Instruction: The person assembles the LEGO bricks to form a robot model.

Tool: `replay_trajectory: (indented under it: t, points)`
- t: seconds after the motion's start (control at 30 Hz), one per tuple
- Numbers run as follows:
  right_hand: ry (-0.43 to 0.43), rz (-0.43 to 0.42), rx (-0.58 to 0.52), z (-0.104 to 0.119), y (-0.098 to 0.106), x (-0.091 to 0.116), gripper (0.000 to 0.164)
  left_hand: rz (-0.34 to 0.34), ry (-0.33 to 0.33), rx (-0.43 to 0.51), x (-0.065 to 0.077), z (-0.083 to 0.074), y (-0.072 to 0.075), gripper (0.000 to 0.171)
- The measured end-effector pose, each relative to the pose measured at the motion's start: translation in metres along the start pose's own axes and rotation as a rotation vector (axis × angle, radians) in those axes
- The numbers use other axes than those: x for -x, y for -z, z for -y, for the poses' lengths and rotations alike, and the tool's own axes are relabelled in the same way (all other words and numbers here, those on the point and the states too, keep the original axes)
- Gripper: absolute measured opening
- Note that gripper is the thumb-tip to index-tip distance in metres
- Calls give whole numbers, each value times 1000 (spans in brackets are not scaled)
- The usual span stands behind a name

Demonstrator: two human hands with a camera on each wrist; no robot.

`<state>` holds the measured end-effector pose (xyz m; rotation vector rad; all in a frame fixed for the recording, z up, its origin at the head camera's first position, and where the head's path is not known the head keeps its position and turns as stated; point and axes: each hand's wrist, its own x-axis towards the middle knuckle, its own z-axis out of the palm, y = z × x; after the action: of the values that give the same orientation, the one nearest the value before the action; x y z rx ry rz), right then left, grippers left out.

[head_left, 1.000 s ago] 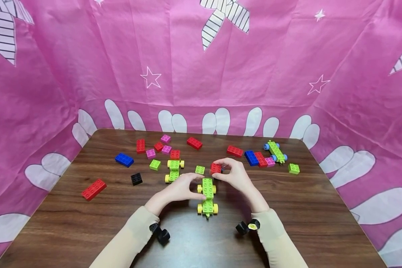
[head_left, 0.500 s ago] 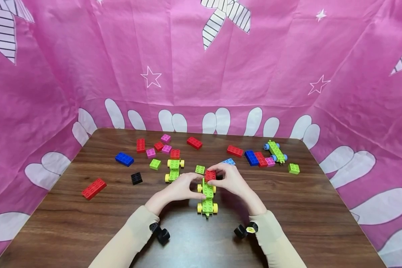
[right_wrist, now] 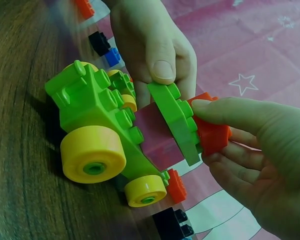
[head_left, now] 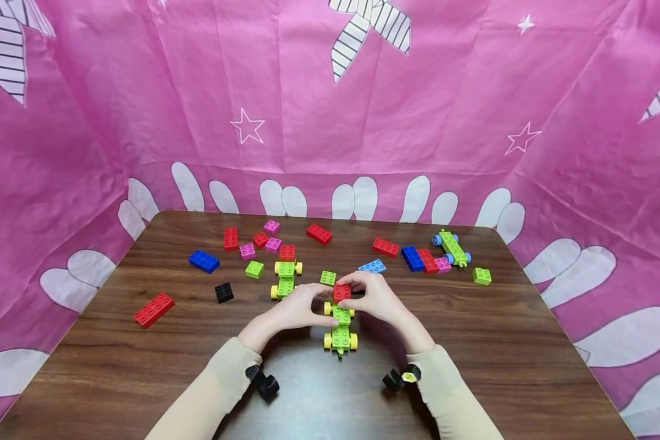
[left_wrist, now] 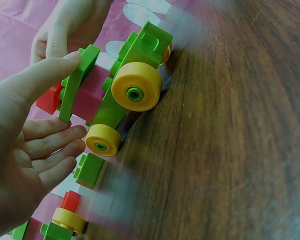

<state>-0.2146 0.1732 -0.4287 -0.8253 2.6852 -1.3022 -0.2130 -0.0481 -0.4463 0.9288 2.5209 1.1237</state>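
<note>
On a wooden table, a red four-stud brick is pinched by the right hand over the far end of a yellow-wheeled green toy car gripped by the left hand.

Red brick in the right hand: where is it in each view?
Head: red brick, below and slightly right of centre.
Left wrist: red brick, toward the left, partly hidden.
Right wrist: red brick, right of centre.
Shared landmark: the yellow-wheeled green car base nearest it.

A red brick, studs up, meets a green plate above a pink block on a yellow-wheeled base.
</note>
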Motion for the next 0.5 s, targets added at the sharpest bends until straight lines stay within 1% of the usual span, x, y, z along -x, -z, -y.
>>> replay_trajectory:
  t: [0.2,0.5]
  points:
    - [7,1,17,-1,0,0,36,2,12,7,0,1,-1,71]
    - [11,15,24,-3,1,0,36,4,25,-11,0,0,0,71]
